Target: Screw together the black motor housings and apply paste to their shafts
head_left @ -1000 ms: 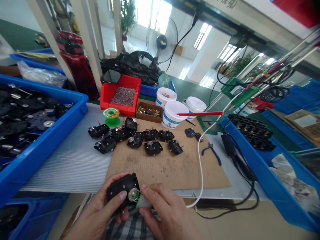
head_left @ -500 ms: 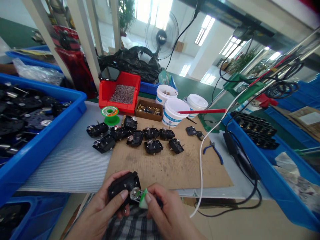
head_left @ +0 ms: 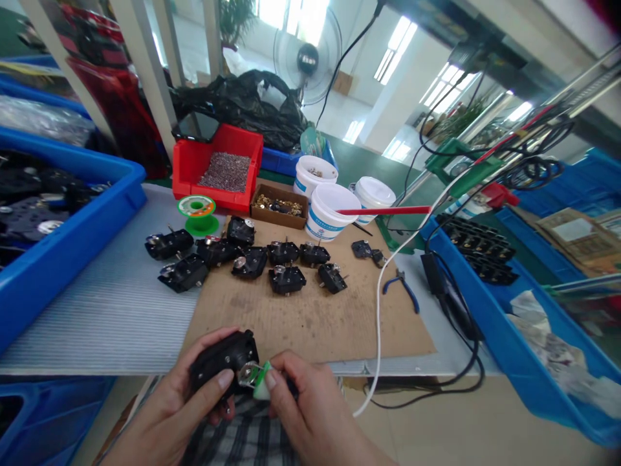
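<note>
At the table's front edge, my left hand (head_left: 187, 404) is closed around a black plastic housing (head_left: 220, 359), thumb on its face. A round metal disc (head_left: 248, 373) sits at the housing's right end. My right hand (head_left: 310, 404) pinches a green-and-white handled tool (head_left: 262, 383), whose thin metal prongs touch or lie right at the disc; I cannot tell which. Beyond my hands, several similar black housings (head_left: 287, 279) lie on a cardboard sheet (head_left: 310, 330) and on the ribbed surface left of it.
Blue bins flank the table, one left (head_left: 72, 272) and one right (head_left: 490, 323). Behind stand a red bin (head_left: 182, 171) of small parts, a green spool (head_left: 201, 224), a small carton (head_left: 272, 217) and white tubs (head_left: 325, 226). Blue-handled pliers (head_left: 410, 294) lie right, near a white cable (head_left: 378, 323).
The whole view has shifted, so the table and my hands appear further left. Both hands keep the same grip, and the tool stays at the disc.
</note>
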### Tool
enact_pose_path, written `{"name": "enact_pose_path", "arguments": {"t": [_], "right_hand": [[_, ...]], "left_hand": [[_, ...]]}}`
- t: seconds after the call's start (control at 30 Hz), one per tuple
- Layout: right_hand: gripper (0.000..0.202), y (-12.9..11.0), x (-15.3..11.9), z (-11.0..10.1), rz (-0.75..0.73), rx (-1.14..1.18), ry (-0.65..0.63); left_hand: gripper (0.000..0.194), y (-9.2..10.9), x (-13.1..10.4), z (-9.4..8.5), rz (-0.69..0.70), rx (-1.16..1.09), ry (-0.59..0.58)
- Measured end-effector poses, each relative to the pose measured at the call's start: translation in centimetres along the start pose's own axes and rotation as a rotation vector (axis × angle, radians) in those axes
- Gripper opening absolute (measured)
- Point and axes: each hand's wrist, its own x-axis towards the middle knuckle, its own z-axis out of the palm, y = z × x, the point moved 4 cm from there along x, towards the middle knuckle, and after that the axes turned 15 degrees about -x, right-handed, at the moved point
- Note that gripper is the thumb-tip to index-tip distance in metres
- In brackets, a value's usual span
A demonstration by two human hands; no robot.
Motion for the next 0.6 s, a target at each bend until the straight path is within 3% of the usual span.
{"name": "enact_pose_path", "arguments": {"t": [0.4, 0.6], "right_hand": [[0.034, 0.6, 1.0, 0.9, -0.007, -0.031, -0.015], [0.057, 1.7, 1.0, 1.8, -0.049, 0.004, -0.125]], "left_hand": [[0.071, 0.5, 0.5, 0.1, 0.010, -0.016, 0.028], [0.053, 1.7, -1.3, 0.3, 0.050, -0.189, -0.108]]}}
